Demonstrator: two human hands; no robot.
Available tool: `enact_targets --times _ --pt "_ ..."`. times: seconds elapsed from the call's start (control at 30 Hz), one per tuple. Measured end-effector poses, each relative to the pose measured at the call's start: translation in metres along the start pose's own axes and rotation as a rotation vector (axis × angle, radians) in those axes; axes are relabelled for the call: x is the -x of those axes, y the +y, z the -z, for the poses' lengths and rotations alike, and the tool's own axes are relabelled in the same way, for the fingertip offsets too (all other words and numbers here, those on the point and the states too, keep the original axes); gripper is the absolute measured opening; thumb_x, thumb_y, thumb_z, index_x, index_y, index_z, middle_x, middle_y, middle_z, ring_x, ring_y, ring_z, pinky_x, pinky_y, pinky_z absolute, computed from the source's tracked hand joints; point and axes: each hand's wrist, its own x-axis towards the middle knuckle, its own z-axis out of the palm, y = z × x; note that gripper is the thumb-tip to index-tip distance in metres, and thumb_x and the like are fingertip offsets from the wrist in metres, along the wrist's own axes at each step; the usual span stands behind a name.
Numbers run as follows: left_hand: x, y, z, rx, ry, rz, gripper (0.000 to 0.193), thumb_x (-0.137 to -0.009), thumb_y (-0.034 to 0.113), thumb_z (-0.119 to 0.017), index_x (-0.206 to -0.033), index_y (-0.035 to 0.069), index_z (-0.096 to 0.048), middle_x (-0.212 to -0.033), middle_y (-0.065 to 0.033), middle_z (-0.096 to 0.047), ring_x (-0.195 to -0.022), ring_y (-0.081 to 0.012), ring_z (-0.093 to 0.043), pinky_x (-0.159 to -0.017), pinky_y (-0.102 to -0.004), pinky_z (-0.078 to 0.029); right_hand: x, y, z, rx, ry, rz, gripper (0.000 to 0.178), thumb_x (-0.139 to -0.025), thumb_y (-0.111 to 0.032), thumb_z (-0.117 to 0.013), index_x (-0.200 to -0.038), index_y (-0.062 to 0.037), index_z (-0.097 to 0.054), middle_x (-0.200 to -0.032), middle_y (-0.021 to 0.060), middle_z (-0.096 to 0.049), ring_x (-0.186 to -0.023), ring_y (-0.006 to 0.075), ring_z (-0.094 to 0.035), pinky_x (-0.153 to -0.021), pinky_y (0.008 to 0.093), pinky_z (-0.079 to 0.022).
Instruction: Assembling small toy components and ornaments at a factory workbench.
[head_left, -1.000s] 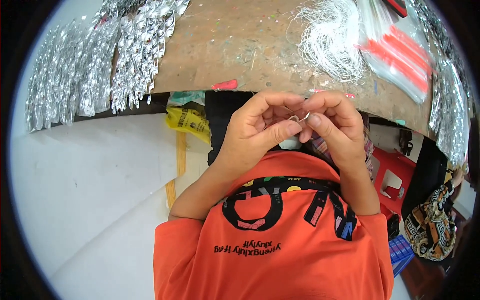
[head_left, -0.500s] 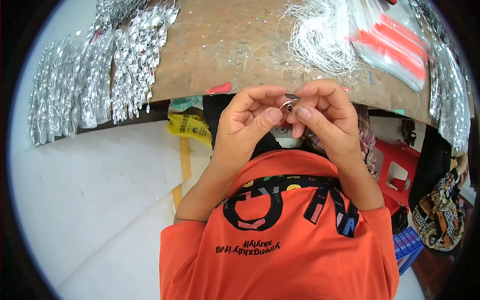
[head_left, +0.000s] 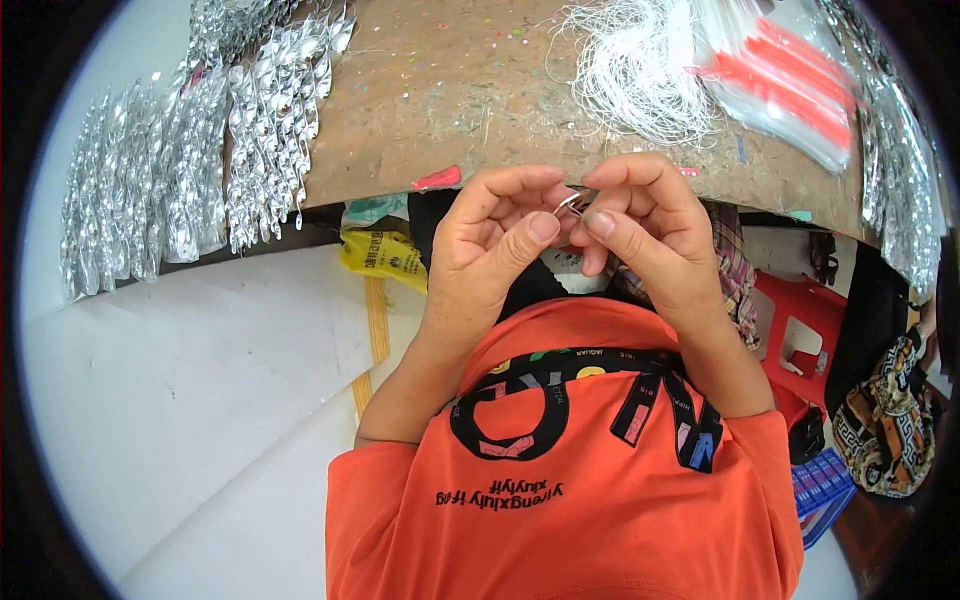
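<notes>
My left hand [head_left: 490,240] and my right hand [head_left: 655,235] meet just over the near edge of the table, fingers curled and thumbs pointing inward. A thin, shiny whitish strand [head_left: 568,201] bends in a small curve between the two sets of fingertips. Its left end is pinched by my left thumb and fingers, its other end by my right ones. The fingers cover most of the strand, so I cannot tell whether it is cord or wire. Beyond my right hand, a tangled heap of white string [head_left: 640,85] lies on the brown table [head_left: 450,100].
Twisted silver strips [head_left: 275,130] drape over the table's left edge, and more silver strips [head_left: 905,190] hang at the right. Red and clear plastic strips [head_left: 785,85] lie beside the string. Below are a yellow bag [head_left: 385,257], a red stool [head_left: 795,315] and a blue crate [head_left: 820,485].
The hands stay together in nearly the same pose, thumbs shifted slightly. A little more of the curved strand shows between them. The whole view has moved a little.
</notes>
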Motion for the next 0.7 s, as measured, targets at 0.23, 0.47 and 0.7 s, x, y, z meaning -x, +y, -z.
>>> enact_targets --times 0.23,0.47,0.7 --pt "0.0008 0.0001 0.0002 -0.002 -0.007 -0.010 0.029 -0.086 0.004 -0.056 -0.114 -0.001 -0.048 -0.100 -0.0118 -0.059 -0.088 -0.0164 -0.059 -0.081 -0.0305 -0.049 -0.0007 0.0009 0.0000 -0.005 -0.004 0.013 0.024 -0.087 -0.001 -0.052 -0.110 -0.0003 -0.045 -0.081 0.0093 -0.059 -0.064 0.0111 -0.056 -0.059 0.0214 -0.047" --pt "0.0014 -0.0034 -0.0016 -0.008 -0.022 -0.026 0.030 -0.086 0.003 -0.056 -0.114 -0.001 -0.048 -0.101 -0.0117 -0.059 -0.091 -0.0163 -0.059 -0.082 -0.0306 -0.048 0.0002 -0.0008 -0.0005 -0.030 -0.008 -0.009 0.022 -0.087 -0.003 -0.052 -0.109 -0.0014 -0.048 -0.083 0.0056 -0.058 -0.068 0.0076 -0.055 -0.062 0.0185 -0.045" --pt "0.0009 -0.0023 0.0031 -0.026 0.005 -0.006 0.030 -0.086 0.006 -0.057 -0.114 -0.001 -0.049 -0.099 -0.0101 -0.059 -0.090 -0.0150 -0.058 -0.082 -0.0286 -0.047 -0.0004 -0.0006 -0.0010 -0.016 0.015 0.035 0.023 -0.087 -0.001 -0.051 -0.109 0.0000 -0.046 -0.079 0.0086 -0.059 -0.063 0.0110 -0.055 -0.058 0.0217 -0.046"
